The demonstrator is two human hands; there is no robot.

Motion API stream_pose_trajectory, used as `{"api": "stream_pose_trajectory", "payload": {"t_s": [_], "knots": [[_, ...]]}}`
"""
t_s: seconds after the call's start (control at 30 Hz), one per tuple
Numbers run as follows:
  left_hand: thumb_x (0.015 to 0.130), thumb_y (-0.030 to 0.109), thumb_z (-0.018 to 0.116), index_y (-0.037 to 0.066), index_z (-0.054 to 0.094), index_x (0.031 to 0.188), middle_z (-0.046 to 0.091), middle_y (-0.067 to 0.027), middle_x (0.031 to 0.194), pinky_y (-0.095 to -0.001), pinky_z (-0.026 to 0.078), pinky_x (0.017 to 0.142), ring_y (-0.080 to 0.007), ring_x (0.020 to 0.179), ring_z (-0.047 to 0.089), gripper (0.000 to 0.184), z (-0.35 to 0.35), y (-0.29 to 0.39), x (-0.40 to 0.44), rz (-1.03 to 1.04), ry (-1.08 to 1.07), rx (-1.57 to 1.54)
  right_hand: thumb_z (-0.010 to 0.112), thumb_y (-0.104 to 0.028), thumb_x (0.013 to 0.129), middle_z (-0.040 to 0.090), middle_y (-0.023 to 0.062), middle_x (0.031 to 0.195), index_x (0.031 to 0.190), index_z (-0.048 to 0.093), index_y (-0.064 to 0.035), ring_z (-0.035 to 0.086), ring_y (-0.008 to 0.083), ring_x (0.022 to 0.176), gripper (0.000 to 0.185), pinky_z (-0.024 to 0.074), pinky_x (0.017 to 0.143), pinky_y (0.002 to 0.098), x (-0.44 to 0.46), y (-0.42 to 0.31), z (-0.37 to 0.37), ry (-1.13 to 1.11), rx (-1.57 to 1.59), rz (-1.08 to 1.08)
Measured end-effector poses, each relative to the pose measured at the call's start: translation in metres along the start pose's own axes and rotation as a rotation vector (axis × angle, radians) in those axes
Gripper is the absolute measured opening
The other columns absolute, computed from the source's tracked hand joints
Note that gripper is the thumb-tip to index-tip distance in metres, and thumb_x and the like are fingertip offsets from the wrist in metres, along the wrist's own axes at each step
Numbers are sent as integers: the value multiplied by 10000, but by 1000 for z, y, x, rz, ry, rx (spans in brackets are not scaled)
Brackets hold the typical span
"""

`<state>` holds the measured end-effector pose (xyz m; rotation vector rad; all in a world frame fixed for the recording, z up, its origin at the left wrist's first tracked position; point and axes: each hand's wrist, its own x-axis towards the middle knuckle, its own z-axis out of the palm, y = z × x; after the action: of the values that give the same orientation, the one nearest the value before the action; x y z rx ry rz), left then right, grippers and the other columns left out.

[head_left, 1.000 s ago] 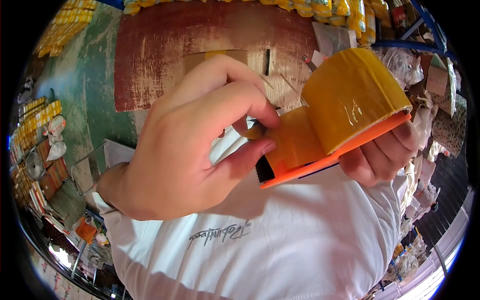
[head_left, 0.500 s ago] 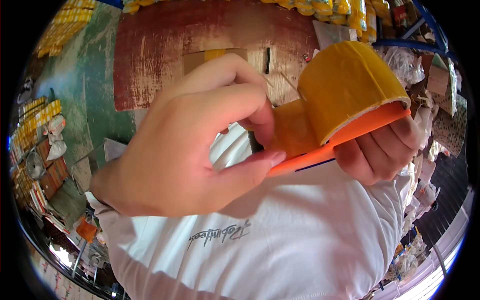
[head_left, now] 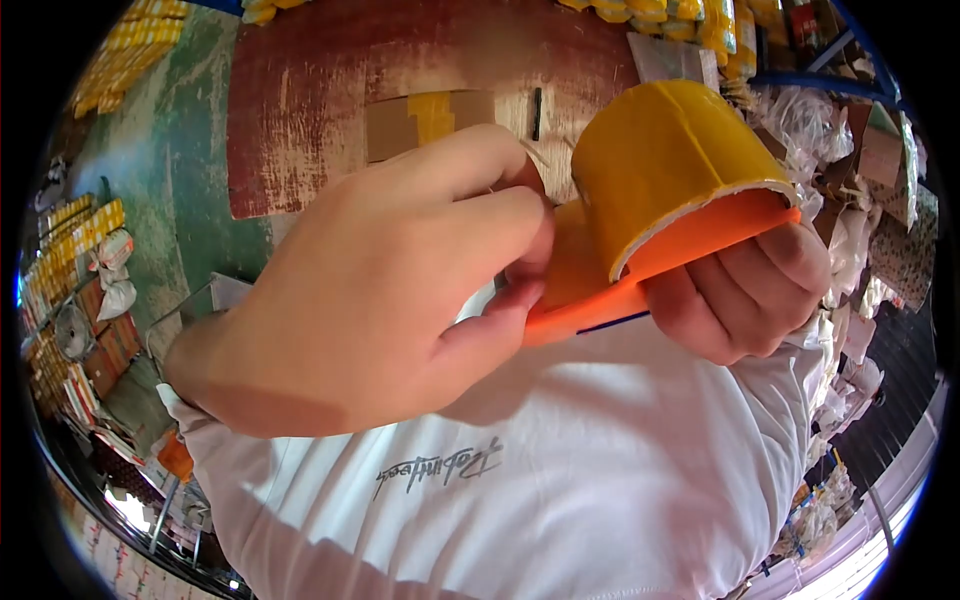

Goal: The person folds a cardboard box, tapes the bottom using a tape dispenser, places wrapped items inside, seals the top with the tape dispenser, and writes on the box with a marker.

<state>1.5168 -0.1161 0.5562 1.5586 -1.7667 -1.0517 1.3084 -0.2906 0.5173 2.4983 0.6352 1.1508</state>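
Note:
A wide roll of yellow packing tape [head_left: 665,150] sits on an orange tape dispenser [head_left: 715,235], tilted in front of my white shirt. My right hand [head_left: 750,290] is closed round the dispenser's handle, on the right and underneath. At the dispenser's front end, my left hand [head_left: 390,280] has thumb and fingers pinched together on the tape's loose end. The fingertips are partly hidden behind the knuckles. A strip of tape runs between the roll and this pinch.
Beyond my hands a brown carton [head_left: 385,120] with a yellow tape strip lies on a worn red board [head_left: 300,90]. A black pen [head_left: 537,113] lies beside it. Yellow-wrapped parcels [head_left: 130,55] are stacked at the back left; plastic bags [head_left: 805,125] crowd the right.
The dispenser and roll have shifted slightly left with my right hand. My left hand's fingers have curled tighter at the front end, and the wrist has turned, showing more of its back.

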Motion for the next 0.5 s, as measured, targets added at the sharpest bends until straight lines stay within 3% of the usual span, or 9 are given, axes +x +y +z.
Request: {"api": "stream_pose_trajectory", "payload": {"t_s": [0.07,0.17,0.37,0.5], "knots": [[702,-53,707,-13,649,869,611,-144,993,-336,514,752,-287,879,634,182,5,1,0,32,75,50,640,-61,707,620,33,540,687,576,-40,616,146,499,70,461,587,239,1,1,-1,-11,9,-4],[705,-55,669,-9,629,856,599,-131,974,-312,495,708,-260,834,613,163,13,-1,1,60,208,68,613,-29,727,640,61,566,727,617,-9,630,168,519,21,486,614,258,-1,1,-7,-79,15,19],[727,-59,596,-9,567,861,570,-105,973,-275,446,687,-183,780,541,146,18,-13,4,62,332,-19,570,6,717,657,102,591,764,648,22,652,208,554,93,519,655,289,-2,0,-8,-144,-25,79],[762,-70,569,-8,551,888,557,-121,1006,-262,447,725,-162,805,524,142,22,-16,4,40,381,-66,383,53,700,662,125,605,763,640,39,670,234,578,265,537,678,308,0,2,-10,-196,-8,105]]}}
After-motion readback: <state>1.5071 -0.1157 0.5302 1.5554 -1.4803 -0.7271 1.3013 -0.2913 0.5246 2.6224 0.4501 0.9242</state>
